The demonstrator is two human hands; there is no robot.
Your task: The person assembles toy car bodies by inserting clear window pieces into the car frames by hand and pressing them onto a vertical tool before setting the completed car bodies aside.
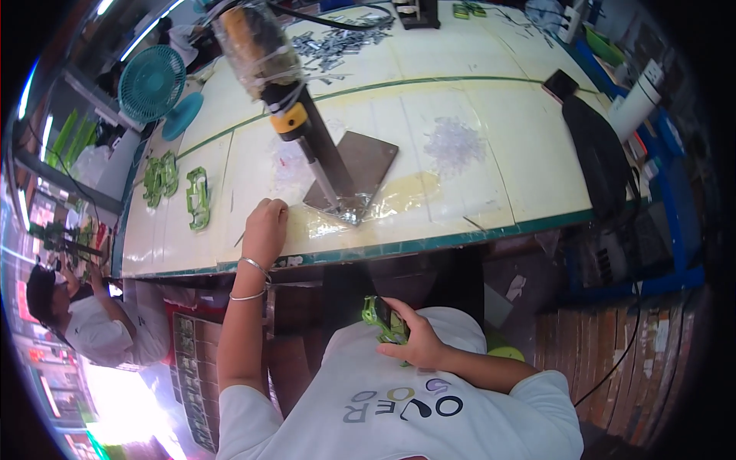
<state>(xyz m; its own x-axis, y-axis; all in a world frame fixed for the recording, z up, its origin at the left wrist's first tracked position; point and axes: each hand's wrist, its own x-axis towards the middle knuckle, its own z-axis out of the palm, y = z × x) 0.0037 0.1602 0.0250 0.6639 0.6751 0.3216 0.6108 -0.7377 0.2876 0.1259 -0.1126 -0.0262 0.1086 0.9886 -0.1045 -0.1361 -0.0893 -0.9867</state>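
Observation:
My right hand (418, 343) is closed round a small green plastic frame part (376, 313) with a dark piece on it, held close against my white shirt. At the near table edge rests my left hand (264, 230), its fingers curled in; whatever may be in them is hidden. Just right of that hand stands a power screwdriver (287, 119) on an upright post, wrapped in clear plastic. Its tip reaches down to a dark metal base plate (373, 157). Left of my left hand lies another green frame part (198, 198), beside a small group of green parts (160, 179).
A heap of clear small pieces (455, 143) lies right of the base plate, and many metal strips (337, 50) are spread farther back. A teal fan (152, 83) stands at the left. A black bag (598, 153) hangs over the right edge. Another person (107, 322) sits at left.

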